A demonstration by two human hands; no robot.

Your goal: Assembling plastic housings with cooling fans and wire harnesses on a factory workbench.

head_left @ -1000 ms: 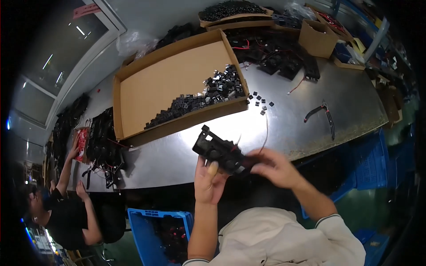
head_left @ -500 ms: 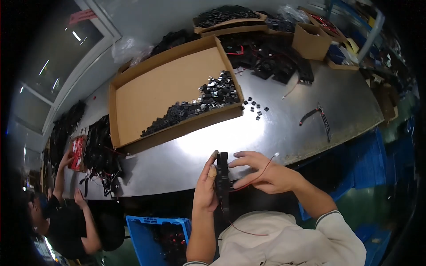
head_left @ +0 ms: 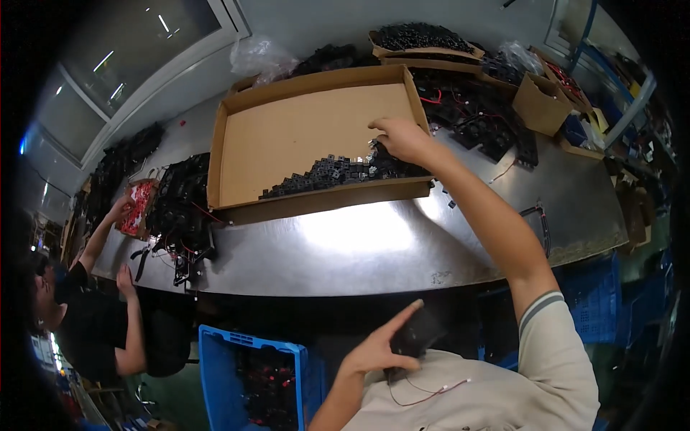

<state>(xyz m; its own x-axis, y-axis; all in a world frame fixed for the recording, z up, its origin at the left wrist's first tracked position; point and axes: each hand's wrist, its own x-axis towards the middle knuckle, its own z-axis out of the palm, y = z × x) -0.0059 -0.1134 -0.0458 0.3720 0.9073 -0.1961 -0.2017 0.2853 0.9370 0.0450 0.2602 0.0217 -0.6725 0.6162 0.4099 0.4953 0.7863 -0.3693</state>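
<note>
My left hand (head_left: 377, 350) grips a black plastic part (head_left: 418, 332), held low in front of my body. The part is smeared by motion, and a thin red and black wire (head_left: 438, 391) with a small white plug trails from it across my shirt. My right hand (head_left: 404, 142) reaches over the right side of a shallow cardboard tray (head_left: 287, 126), its thumb and forefinger apart. Just under it lies a heap of small black square pieces (head_left: 334, 171), some with shiny metal. I see nothing in its fingers, though the palm side is hidden.
A pair of pliers (head_left: 544, 230) lies right of my forearm on the metal table (head_left: 287, 266). Black wired parts (head_left: 180, 208) are piled left of the tray, where another person (head_left: 93, 316) reaches into a box of red pieces (head_left: 140, 205). A blue crate (head_left: 251, 337) stands below.
My right hand has left the black part and moved up over the tray. My left hand has drawn the part lower and to the right. The view has shifted.
</note>
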